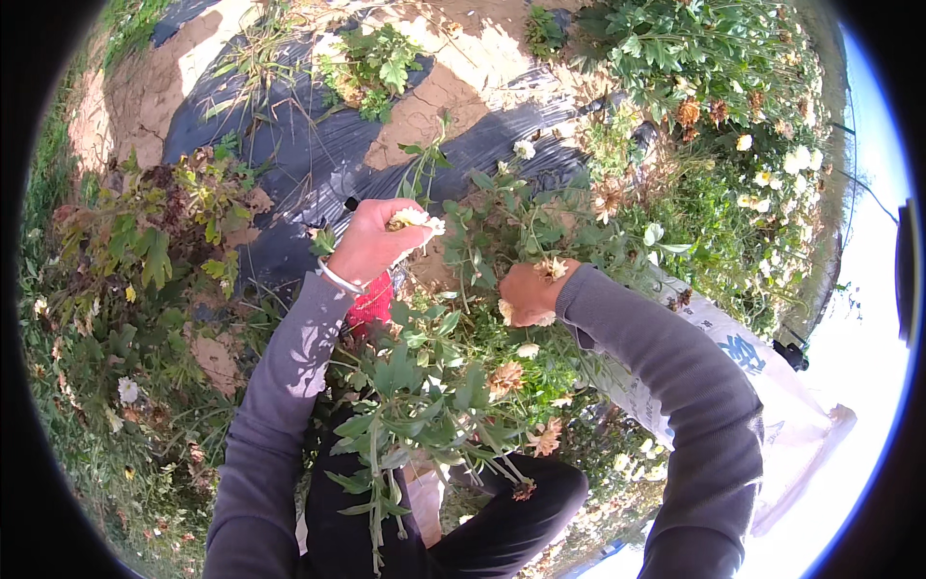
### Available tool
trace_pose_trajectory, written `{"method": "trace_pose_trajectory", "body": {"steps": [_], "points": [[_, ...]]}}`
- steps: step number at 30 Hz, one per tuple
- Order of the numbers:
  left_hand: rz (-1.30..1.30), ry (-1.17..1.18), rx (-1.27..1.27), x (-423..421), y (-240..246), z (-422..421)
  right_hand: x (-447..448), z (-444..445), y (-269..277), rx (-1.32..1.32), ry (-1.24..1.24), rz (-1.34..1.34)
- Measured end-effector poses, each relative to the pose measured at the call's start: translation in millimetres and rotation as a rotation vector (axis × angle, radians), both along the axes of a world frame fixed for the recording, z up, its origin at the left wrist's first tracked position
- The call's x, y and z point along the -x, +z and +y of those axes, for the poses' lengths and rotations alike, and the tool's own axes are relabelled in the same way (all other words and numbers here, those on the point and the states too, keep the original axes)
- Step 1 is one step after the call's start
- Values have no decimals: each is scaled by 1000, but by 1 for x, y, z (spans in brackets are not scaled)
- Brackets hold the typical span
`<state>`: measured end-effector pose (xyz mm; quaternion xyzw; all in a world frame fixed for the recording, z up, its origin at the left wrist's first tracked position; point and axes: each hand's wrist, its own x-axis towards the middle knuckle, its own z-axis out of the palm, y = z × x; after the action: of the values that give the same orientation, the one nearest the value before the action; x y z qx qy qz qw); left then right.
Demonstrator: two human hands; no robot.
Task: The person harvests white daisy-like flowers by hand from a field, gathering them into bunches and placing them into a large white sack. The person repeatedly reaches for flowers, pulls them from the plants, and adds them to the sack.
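My left hand (380, 239), with a pale bangle at its wrist, is closed on white chrysanthemum flowers (412, 219) that show between thumb and fingers. To its right my right hand (532, 291) is bent down among the chrysanthemum leaves, beside pale blooms (552, 268); its fingers are mostly hidden, so its grip cannot be made out. A piece of red mesh fabric (372, 300) lies just below my left wrist. Leafy chrysanthemum stems (405, 391) spread below both hands, over my legs, with brownish faded blooms (506, 379) near them.
A white woven sack (781, 427) with printing lies under and beyond my right forearm. Black plastic mulch film (325, 155) covers part of the bare soil (427, 108) ahead. Dense flowering plants (680, 51) stand at the upper right, and wilting plants (155, 224) at the left.
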<state>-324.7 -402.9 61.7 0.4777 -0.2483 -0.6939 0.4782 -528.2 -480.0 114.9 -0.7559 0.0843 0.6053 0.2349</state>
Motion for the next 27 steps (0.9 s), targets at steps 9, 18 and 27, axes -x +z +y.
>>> {"method": "trace_pose_trajectory", "body": {"steps": [9, 18, 27], "points": [[35, 56, -85, 1, 6, 10, -1, -24, 28, 91, -549, -395], [54, -204, 95, 12, 42, 20, 11, -23, 42, 124, -806, -574], [-187, -378, 288, 57, 41, 26, 11, -35, 56, 26, -1504, -493]]}}
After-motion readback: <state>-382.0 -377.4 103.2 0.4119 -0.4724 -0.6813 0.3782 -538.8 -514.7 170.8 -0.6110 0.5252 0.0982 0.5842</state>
